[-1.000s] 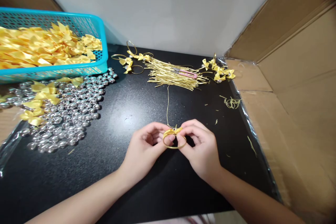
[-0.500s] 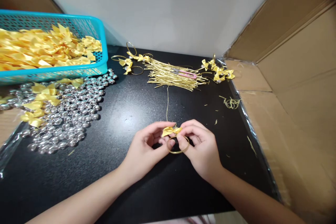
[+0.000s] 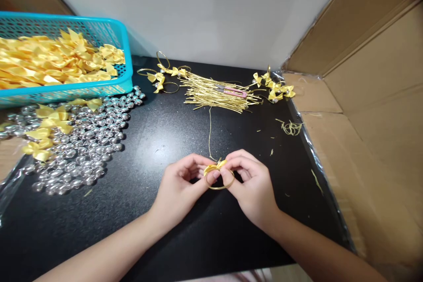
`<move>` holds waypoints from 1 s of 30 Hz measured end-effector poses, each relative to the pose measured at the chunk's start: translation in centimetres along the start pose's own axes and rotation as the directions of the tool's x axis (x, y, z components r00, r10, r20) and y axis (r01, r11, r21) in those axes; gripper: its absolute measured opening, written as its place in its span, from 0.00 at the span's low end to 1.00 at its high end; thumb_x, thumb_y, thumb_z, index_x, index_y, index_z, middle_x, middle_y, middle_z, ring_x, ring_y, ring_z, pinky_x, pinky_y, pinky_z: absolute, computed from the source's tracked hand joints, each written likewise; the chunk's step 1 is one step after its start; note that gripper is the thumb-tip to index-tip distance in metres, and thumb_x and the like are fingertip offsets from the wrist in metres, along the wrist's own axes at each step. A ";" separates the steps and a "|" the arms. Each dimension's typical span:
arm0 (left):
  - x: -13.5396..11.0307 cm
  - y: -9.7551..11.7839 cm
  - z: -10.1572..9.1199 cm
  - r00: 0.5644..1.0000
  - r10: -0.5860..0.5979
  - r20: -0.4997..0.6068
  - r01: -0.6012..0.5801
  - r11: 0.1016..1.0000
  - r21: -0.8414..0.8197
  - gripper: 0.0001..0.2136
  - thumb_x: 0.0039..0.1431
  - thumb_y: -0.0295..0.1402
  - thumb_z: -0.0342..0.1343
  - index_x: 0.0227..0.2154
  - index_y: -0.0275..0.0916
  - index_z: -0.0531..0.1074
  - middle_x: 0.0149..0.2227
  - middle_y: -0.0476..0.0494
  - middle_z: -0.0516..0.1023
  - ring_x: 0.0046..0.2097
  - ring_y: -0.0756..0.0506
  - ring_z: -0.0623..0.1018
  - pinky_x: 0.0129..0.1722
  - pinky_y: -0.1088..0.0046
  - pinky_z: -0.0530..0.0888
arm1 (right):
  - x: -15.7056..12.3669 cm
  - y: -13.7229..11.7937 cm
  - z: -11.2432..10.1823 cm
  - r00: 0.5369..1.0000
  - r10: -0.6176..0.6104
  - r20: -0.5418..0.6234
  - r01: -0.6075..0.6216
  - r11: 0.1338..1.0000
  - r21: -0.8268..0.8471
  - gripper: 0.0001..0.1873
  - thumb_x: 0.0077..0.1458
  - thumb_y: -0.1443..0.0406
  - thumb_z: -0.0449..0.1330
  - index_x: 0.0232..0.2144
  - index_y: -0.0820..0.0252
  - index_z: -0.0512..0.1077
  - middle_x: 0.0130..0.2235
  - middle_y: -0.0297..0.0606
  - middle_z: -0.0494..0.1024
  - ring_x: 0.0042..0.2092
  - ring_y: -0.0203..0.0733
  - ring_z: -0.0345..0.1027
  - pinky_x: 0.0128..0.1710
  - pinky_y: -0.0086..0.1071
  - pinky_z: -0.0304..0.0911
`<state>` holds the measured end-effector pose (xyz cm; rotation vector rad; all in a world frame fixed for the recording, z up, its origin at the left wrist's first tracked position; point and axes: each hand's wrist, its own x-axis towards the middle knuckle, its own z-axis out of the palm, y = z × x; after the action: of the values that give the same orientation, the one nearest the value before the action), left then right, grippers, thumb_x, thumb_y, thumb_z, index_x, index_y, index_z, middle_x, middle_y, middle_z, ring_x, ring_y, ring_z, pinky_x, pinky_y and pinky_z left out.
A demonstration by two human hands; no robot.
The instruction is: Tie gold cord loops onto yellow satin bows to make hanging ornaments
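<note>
Close together over the black tabletop, my left hand [image 3: 185, 183] and my right hand [image 3: 253, 183] are both closed in a pinch. Between them is a yellow ribbon bow [image 3: 211, 168], with a thin gold ring [image 3: 220, 188] hanging just below it, toward me. My left thumb and fingers hold the bow's left side and the ring; my right thumb and forefinger grip its right side. A thin gold cord [image 3: 209, 136] runs from the bow away across the table. Fingers partly hide where bow, cord and ring meet.
Silver beads [image 3: 95, 134] are spread at left, some yellow bows [image 3: 53, 119] on them. Behind stands a turquoise basket [image 3: 127, 53] of bows. Pink-handled snips [image 3: 235, 91] rest on gold strips [image 3: 211, 97]. Finished ringed bows [image 3: 158, 81] lie beside; cord scraps [image 3: 291, 128] lie at right.
The bow has tilted and more of it is covered by my fingers. The ring has turned a little and risen slightly. Both hands stay pinched, almost in place.
</note>
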<state>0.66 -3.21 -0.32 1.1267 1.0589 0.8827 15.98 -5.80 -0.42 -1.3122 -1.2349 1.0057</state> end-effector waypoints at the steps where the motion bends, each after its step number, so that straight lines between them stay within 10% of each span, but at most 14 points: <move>1: 0.0 0.0 0.0 1.000 -0.004 -0.003 0.004 1.000 0.004 0.06 0.49 0.30 0.67 0.28 0.36 0.76 0.25 0.49 0.80 0.26 0.53 0.75 0.27 0.82 0.73 | 0.0 0.0 0.0 1.000 -0.008 -0.004 0.008 1.000 -0.010 0.05 0.51 0.70 0.63 0.24 0.61 0.73 0.32 0.37 0.73 0.33 0.36 0.70 0.32 0.28 0.68; 26: 0.5 0.0 -0.7 0.975 -0.217 -0.055 0.201 0.957 -0.211 0.08 0.43 0.32 0.71 0.23 0.35 0.79 0.20 0.47 0.80 0.22 0.53 0.76 0.24 0.83 0.72 | 1.4 -1.0 -2.9 0.998 -0.055 -0.007 0.055 0.998 -0.034 0.06 0.49 0.73 0.58 0.27 0.59 0.72 0.31 0.34 0.72 0.32 0.35 0.69 0.32 0.29 0.67; 30: 0.6 0.3 -0.6 0.970 -0.226 -0.092 0.202 0.955 -0.219 0.09 0.40 0.32 0.71 0.21 0.35 0.77 0.20 0.48 0.80 0.22 0.53 0.75 0.24 0.82 0.72 | 0.1 -1.8 -2.1 0.942 -0.200 0.270 0.267 0.934 -0.239 0.10 0.50 0.73 0.57 0.32 0.58 0.78 0.21 0.28 0.68 0.21 0.30 0.58 0.21 0.26 0.57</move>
<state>0.22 -2.38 -0.18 0.7767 1.1319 0.8708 17.86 -6.10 1.65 -1.2339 -1.7251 0.8602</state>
